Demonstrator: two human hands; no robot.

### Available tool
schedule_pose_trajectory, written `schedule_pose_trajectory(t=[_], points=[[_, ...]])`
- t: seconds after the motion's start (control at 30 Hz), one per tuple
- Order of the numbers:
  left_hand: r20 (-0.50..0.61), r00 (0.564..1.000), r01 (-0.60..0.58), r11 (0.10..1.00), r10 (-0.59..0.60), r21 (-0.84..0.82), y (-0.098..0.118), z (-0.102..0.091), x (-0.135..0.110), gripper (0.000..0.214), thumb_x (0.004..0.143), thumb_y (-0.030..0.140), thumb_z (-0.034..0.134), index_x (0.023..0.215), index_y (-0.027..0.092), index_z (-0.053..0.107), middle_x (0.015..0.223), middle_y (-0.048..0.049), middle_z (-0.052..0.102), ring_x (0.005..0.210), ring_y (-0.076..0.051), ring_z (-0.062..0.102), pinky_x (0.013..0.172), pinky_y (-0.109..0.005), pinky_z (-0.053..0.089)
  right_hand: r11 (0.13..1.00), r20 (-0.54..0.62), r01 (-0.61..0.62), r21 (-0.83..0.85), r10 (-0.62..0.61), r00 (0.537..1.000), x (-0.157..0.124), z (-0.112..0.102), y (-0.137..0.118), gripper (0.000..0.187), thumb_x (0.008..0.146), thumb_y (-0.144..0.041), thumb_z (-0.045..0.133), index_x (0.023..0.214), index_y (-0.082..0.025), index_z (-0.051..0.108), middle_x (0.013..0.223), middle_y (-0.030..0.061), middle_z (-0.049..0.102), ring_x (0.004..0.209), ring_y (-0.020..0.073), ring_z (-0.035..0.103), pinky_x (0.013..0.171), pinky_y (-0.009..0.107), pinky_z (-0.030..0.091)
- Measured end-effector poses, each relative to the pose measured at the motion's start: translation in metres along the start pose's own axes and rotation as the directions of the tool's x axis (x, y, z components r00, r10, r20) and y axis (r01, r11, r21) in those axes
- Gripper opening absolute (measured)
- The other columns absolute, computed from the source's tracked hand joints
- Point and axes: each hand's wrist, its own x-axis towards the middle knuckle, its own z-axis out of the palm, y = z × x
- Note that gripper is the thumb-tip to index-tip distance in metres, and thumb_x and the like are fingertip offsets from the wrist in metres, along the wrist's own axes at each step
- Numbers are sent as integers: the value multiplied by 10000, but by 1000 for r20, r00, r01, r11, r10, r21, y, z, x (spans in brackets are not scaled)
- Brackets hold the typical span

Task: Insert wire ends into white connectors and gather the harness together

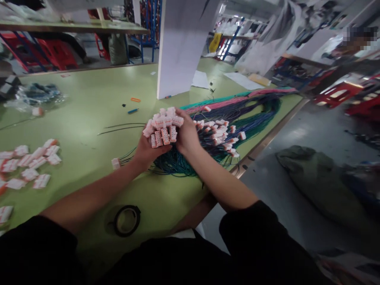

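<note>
Between my two hands is a bunch of white wire connectors [164,123] with orange edges, their socketed faces turned toward me. My left hand [148,152] is wrapped round the bunch from the left and below. My right hand [187,132] closes on it from the right side. Dark and green wires [175,164] hang under the hands onto the table. Just right of my right hand lies a heap of more white connectors [218,134] on the ends of long wires. One wired connector [116,163] rests apart, left of my left wrist.
Loose white connectors [29,162] lie at the left of the green table [97,91]. A roll of black tape [127,221] sits near my body. A white upright panel [178,47] stands behind. Long pink, teal and blue wires [261,107] stretch right along the table's edge.
</note>
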Motion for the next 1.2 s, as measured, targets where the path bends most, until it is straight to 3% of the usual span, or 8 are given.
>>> schedule_pose_trajectory(t=[0.2, 0.33, 0.47, 0.7, 0.8, 0.93, 1.07, 1.2], points=[[-130, 991, -1, 986, 22, 166, 1, -1, -1, 376, 524, 249, 765, 849, 179, 589, 907, -33, 674, 907, -204, 623, 894, -356, 491, 995, -110, 55, 88, -45, 993, -10, 32, 4, 318, 825, -446, 392, 1026, -231, 514, 1140, 46, 569, 1115, 179, 507, 962, 347, 400], [-119, 992, -3, 974, 31, 225, 10, 1, 1, 331, 513, 169, 761, 799, 190, 596, 830, -5, 660, 963, -218, 604, 951, -379, 454, 990, 2, 129, -63, -129, 992, -15, 21, -6, 302, 868, -421, 356, 1031, -239, 534, 1173, 34, 551, 1166, 165, 462, 1010, 334, 350], [-114, 991, 89, 968, -63, 237, 15, 2, 0, 333, 497, 147, 772, 789, 174, 612, 805, -7, 653, 887, -207, 620, 914, -403, 483, 944, 161, 181, -276, -141, 977, -20, -32, -26, 284, 853, -422, 419, 1030, -252, 562, 1198, 25, 545, 1150, 173, 468, 988, 337, 371], [-134, 981, 141, 990, -141, -9, -3, -2, -3, 407, 510, 176, 776, 868, 218, 586, 843, 19, 651, 697, -138, 637, 780, -345, 552, 658, -317, -134, -741, -167, 934, -65, -179, -25, 108, 727, -271, 553, 766, -208, 631, 780, 36, 624, 789, 202, 582, 788, 400, 447], [-135, 982, 132, 991, -131, -2, -4, -3, -3, 419, 504, 188, 781, 870, 214, 578, 827, 22, 649, 654, -126, 636, 747, -317, 558, 640, -172, -123, -759, -15, 985, -87, -203, -5, 327, 682, -269, 595, 1003, -210, 608, 903, 55, 655, 835, 217, 603, 776, 407, 463], [-127, 980, 157, 987, -154, 20, -1, -3, -4, 412, 487, 209, 786, 841, 214, 574, 808, 29, 653, 650, -121, 635, 743, -293, 557, 587, -155, -93, -804, -56, 986, -97, -203, 13, 525, 687, -220, 573, 1207, -241, 499, 944, 56, 660, 885, 227, 604, 835, 448, 436], [-150, 971, 185, 983, -184, -7, 0, -2, -4, 424, 471, 195, 783, 848, 218, 590, 807, 38, 661, 651, -114, 633, 739, -282, 555, 708, -289, -140, -692, -93, 953, -99, -203, 12, 429, 671, -301, 631, 1092, -243, 573, 805, 13, 635, 784, 189, 589, 754, 382, 454], [-137, 973, 187, 982, -188, -20, 1, -2, -4, 404, 469, 171, 775, 828, 224, 599, 786, 42, 657, 654, -116, 634, 745, -284, 556, 904, -353, -180, -388, 35, 935, -101, -202, 2, 349, 630, -395, 684, 930, -224, 634, 656, -28, 585, 607, 122, 527, 577, 268, 417]])
